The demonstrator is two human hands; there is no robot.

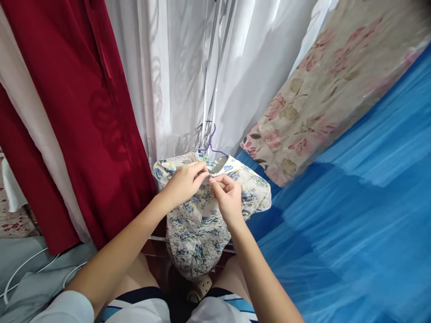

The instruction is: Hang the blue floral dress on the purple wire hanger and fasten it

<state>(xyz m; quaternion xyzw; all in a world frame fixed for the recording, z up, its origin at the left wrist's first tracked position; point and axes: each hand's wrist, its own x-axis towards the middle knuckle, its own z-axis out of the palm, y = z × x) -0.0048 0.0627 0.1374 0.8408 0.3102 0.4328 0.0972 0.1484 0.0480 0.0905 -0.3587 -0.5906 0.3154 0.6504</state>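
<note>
A small garment in white cloth with blue and yellow flowers (pixel 198 229) hangs on a purple hanger (pixel 211 138) in front of me. My left hand (pixel 184 183) pinches the cloth near the collar, fingers closed. My right hand (pixel 227 197) is closed too, pinching the same spot at the neckline from the other side. The fingertips of both hands meet just below the hanger's hook. What lies between the fingertips is too small to make out.
A dark red garment (pixel 81 112) hangs at the left beside white sheer fabric (pixel 182 67). A pink-flowered cloth (pixel 323 89) hangs at the upper right over blue netting (pixel 353 224). Grey cloth and white wire hangers (pixel 27 273) lie at the lower left.
</note>
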